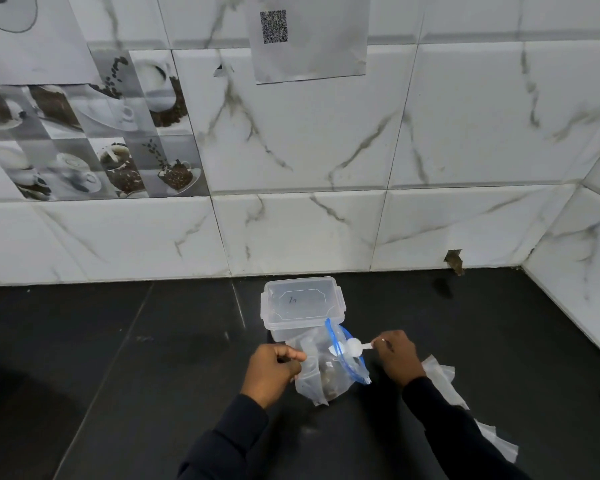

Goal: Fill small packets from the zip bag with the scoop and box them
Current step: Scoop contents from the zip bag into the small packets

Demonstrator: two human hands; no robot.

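From the head view, your left hand point(274, 367) is closed in a pinch on the near edge of the clear plastic zip bag with the blue seal strip point(326, 368), which stands on the black counter point(153, 358) just in front of the lidded clear plastic box point(300, 303). Your right hand point(395, 355) is closed on the handle of the small white plastic scoop point(355, 346), its bowl at the bag's mouth. If your left pinch slackens, the mouth could fold shut or the bag tip, spilling the brownish contents; the flat clear packets point(440, 375) lie beside your right wrist.

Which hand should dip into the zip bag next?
Right. The right hand holds the scoop at the zip bag mouth, while the left hand grips the bag's edge.
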